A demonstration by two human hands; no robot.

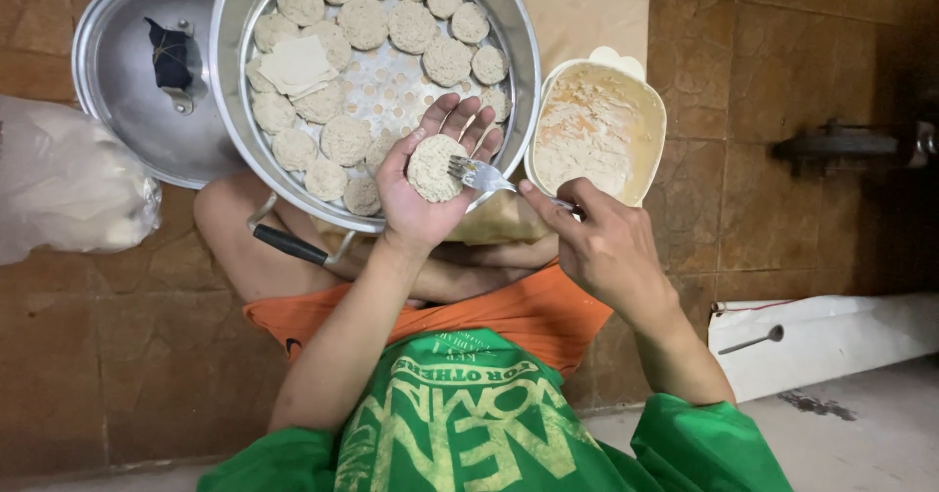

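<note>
- Left hand (423, 184): palm up, fingers spread flat, not gripping; a round pale dumpling (435, 167) lies on the palm, over the near rim of the steamer.
- Right hand (597, 243): fingers pinched together on the handle of a metal fork (479, 173); handle end hidden in the grip.
- Fork: long axis near horizontal, tines pointing left, tips touching the dumpling's right edge.
- Far left: plastic bag (68, 184) of white contents on the tiled floor.
- Metal lid (127, 91), upturned, dark cloth tied at its knob, just beside the steamer.
- Steamer tray (377, 81): round metal, perforated base; many dumplings in rings, one square wrapper (298, 64) on top at left.
- Cream bowl (597, 130), right of steamer: thin smear of pale filling left inside.
- Far right: spoon (751, 339) on a white ledge.
</note>
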